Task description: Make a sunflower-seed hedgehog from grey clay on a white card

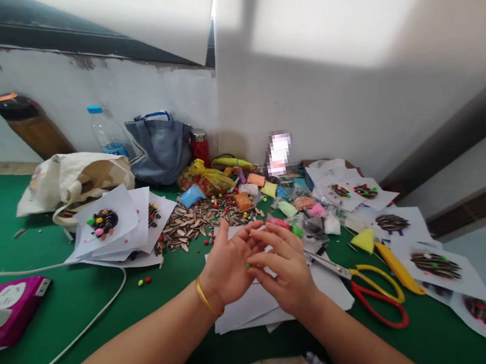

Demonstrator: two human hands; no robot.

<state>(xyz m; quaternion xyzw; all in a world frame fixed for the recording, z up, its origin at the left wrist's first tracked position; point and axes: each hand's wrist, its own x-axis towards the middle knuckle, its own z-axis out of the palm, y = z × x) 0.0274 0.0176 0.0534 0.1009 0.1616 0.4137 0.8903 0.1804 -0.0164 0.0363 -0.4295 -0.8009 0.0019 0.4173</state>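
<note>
My left hand is palm up with its fingers stretched out, a gold bangle on the wrist. Over its palm, my right hand pinches a small green ball, apparently soft clay, between thumb and forefinger. The ball is close to or touching the left palm; I cannot tell which. Both hands are above a stack of white paper. Just right of them lie scissors with one yellow and one red handle loop. Beyond the hands, sunflower seeds are heaped on the green table.
Packets of coloured clay lie behind the hands. Paper sheets with seed-and-clay pictures line the right side; more sheets are stacked at left. A yellow cutter, a white cable and a magenta tissue pack are nearby.
</note>
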